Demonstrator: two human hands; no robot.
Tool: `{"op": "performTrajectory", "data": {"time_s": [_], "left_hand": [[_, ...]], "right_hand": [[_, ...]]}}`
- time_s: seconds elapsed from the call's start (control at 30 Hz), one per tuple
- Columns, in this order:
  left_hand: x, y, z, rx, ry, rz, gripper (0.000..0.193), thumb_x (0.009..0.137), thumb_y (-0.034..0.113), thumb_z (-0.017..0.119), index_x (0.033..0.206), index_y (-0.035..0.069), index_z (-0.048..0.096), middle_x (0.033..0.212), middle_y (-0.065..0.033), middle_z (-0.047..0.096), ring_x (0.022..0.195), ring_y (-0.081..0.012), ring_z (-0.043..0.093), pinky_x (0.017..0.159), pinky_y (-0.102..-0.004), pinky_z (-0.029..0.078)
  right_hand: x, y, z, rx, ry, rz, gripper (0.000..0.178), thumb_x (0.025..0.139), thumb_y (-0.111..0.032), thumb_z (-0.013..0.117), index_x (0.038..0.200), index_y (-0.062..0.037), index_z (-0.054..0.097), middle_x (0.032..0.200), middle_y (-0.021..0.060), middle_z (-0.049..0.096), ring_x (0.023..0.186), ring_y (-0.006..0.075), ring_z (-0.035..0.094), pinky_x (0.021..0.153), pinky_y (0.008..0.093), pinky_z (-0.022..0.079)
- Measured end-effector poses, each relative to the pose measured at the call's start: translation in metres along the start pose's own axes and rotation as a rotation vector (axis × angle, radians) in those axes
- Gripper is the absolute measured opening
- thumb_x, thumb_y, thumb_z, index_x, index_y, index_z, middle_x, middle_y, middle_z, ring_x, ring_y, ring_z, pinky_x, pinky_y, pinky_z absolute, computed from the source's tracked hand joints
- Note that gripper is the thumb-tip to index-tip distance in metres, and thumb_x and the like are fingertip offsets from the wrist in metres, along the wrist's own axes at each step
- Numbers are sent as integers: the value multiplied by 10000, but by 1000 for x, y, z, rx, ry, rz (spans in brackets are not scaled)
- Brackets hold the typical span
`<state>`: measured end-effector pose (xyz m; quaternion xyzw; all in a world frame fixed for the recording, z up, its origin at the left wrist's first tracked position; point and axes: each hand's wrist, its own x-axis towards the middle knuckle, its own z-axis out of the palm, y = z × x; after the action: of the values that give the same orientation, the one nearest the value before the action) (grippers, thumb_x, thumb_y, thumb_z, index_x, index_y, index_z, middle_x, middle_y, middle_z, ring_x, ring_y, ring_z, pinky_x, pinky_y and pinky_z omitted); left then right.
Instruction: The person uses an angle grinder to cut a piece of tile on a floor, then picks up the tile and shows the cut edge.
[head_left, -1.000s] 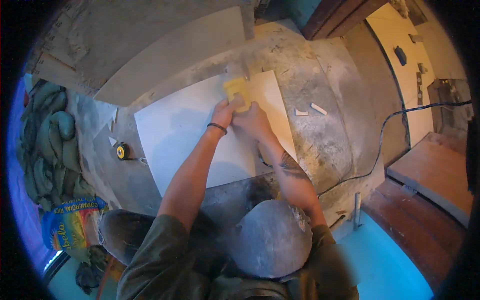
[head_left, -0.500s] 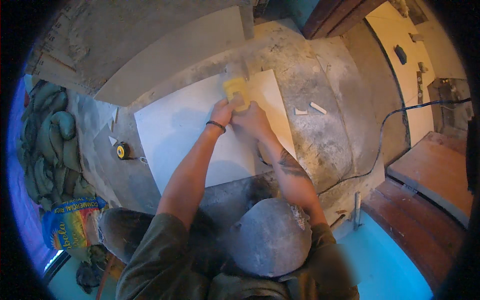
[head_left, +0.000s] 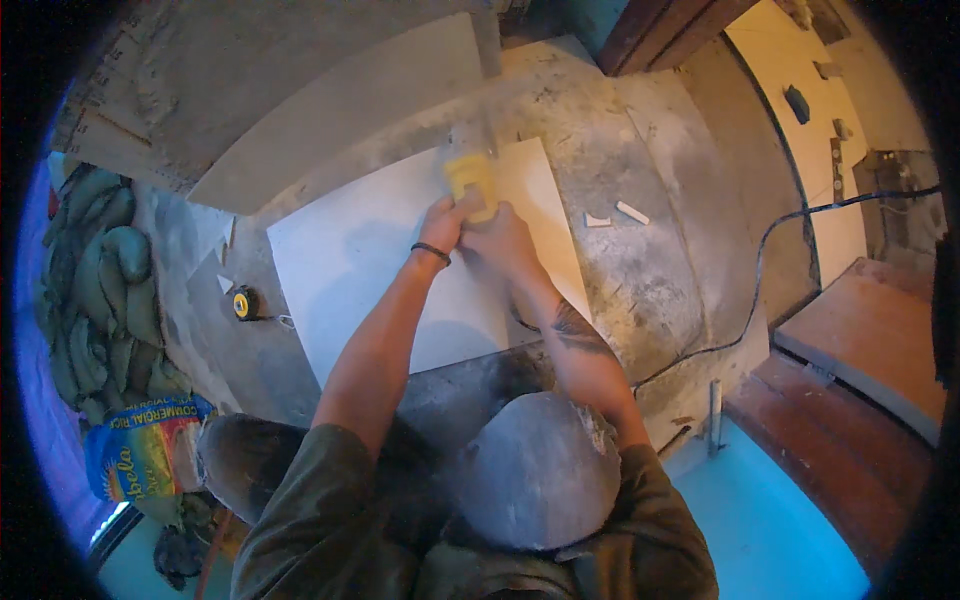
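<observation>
The fingers of the left hand (head_left: 441,221) and right hand (head_left: 499,240) are clamped on a yellow handheld power tool (head_left: 470,176), at the far side of a white, flat, rectangular panel (head_left: 370,270). Two small white strips (head_left: 632,212) lie right; a round black-and-yellow tape measure (head_left: 244,302) lies left.

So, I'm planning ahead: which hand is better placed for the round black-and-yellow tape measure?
Probably the left hand: nearer the tape measure, left of the flat white panel, though holding a yellow tool.
</observation>
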<state>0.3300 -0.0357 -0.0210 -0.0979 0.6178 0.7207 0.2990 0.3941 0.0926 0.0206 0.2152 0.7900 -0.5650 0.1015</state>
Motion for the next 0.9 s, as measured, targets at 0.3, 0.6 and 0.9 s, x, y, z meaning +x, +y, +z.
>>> {"op": "performTrajectory", "data": {"time_s": [0.3, 0.6, 0.9], "left_hand": [[3, -1, -14, 22, -12, -10, 390, 956, 327, 694, 1178, 8, 670, 1085, -74, 714, 961, -155, 682, 843, -300, 540], [3, 1, -10, 58, -28, -25, 451, 967, 369, 683, 1224, 0, 639, 1108, -88, 715, 968, -163, 694, 859, -305, 550], [8, -3, -3, 29, -20, 30, 376, 913, 291, 706, 1163, 11, 693, 1069, -72, 715, 945, -151, 673, 824, -301, 532]], "right_hand": [[-2, -17, 2, 4, -59, 53, 809, 619, -426, 886, 1179, 56, 558, 1078, 238, 708, 995, 321, 712, 840, 386, 561], [-5, -24, -6, 23, -81, 68, 806, 629, -416, 881, 1198, 59, 566, 1105, 236, 704, 1029, 323, 704, 868, 393, 554], [-11, -18, 0, -30, 71, -65, 613, 710, -282, 847, 1157, 30, 567, 1004, 175, 690, 923, 292, 695, 778, 412, 553]]}}
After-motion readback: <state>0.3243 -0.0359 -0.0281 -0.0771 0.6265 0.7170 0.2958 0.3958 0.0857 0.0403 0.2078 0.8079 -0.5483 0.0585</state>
